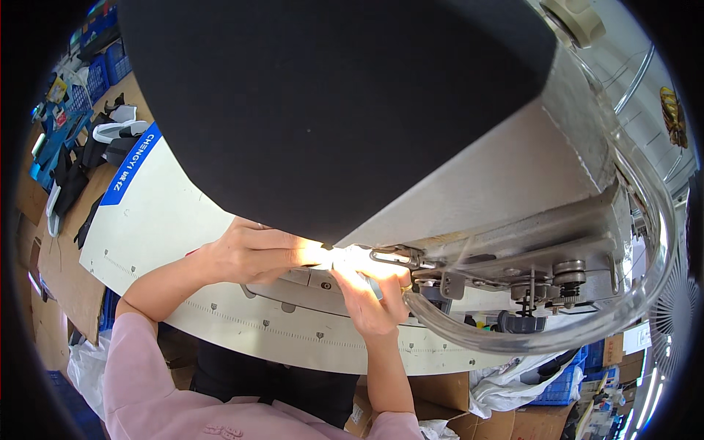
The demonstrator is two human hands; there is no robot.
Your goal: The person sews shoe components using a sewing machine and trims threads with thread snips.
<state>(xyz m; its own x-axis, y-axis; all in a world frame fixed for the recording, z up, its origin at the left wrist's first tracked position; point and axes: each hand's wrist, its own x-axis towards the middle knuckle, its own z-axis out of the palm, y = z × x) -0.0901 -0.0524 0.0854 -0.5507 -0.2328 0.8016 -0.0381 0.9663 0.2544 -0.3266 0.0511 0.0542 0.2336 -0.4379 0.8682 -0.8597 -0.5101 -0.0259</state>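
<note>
A sewing machine's grey metal head (506, 191) hangs over the white worktable (242, 326), with a large black surface covering much of the view above. Under its bright lamp, my left hand (253, 253) comes in from the left, fingers stretched right and pressed together at the tips. My right hand (375, 304) reaches up from below, its fingertips meeting the left ones near the needle area. Both hands look closed in a pinch. Glare washes out whatever lies between the fingertips. A see-through tube (535, 339) curves close by my right hand.
On a wooden table (70, 260) at the left lie black and white shoe-like pieces (117, 132). Blue crates (99, 77) stand farther back. Below the worktable are cardboard boxes (440, 396) and a white plastic bag (89, 367). A fan (673, 308) shows at the right rim.
</note>
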